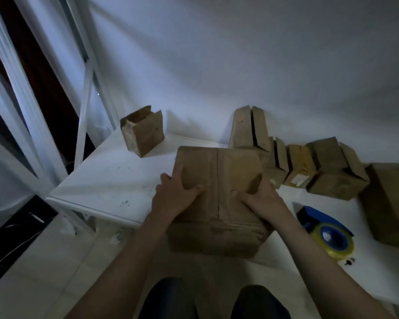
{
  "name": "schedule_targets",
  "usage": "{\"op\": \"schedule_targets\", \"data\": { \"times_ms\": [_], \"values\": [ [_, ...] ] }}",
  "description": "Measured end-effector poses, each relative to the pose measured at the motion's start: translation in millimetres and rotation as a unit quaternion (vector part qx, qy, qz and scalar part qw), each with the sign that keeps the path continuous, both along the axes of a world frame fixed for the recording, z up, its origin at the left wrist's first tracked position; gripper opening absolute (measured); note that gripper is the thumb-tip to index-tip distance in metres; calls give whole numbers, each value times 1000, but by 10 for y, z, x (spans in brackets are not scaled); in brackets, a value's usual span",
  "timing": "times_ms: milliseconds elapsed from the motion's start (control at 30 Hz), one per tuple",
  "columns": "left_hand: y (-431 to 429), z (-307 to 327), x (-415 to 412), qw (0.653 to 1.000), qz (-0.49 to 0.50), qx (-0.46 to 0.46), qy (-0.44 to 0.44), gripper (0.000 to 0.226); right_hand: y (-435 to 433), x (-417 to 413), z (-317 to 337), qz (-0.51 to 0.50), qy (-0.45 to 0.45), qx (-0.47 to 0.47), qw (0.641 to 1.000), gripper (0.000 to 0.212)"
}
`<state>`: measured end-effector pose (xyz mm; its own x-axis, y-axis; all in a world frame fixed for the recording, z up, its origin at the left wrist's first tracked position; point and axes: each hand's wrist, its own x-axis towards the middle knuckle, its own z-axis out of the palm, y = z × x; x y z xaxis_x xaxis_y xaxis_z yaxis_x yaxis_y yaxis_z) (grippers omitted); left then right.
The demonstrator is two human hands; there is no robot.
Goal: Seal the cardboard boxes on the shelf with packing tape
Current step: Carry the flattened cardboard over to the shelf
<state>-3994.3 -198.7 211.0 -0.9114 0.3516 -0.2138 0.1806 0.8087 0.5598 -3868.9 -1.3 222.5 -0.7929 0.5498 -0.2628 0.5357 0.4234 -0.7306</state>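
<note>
- The left hand (pixel 175 194) and right hand (pixel 258 196) each grip a side of the nearest box (pixel 219 176) at the front edge of the shelf (pixel 106 180), thumbs pressing its closed flaps.
- Its centre seam appears untaped in this dim light.
- The tape dispenser (pixel 329 236) lies untouched to the right.
- Behind, a row of boxes (pixel 332 171) and a small box (pixel 143 134) gape open, so most of the sealing probably remains.
</note>
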Motion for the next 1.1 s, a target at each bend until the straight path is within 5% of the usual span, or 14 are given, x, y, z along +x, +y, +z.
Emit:
{"op": "schedule_targets", "data": {
  "times_ms": [333,433,567,667,733,867,1000,1100],
  "values": [
    [-30,71,105,996,-20,-79,45,93,-296,186,91,111,-78,209,969,65],
    [-128,230,207,997,-40,-59,30,79,-491,255,35,145,-97,219,960,95],
    [-184,310,576,997,-35,-28,-68,61,-698,406,119,169,-56,249,952,99],
    [-215,425,855,987,-68,-80,-119,56,-737,419,88,202,-123,240,942,134],
    [-210,532,878,983,-93,-147,-63,53,-731,427,35,204,-156,214,943,150],
    [-130,521,477,964,-141,-175,144,59,-804,484,-49,208,-139,239,938,148],
    [-46,325,112,959,-222,-124,129,80,-812,499,-76,204,-128,224,944,141],
    [-59,285,61,961,-223,-121,111,69,-780,524,74,206,-128,191,951,124]
  ]
}}
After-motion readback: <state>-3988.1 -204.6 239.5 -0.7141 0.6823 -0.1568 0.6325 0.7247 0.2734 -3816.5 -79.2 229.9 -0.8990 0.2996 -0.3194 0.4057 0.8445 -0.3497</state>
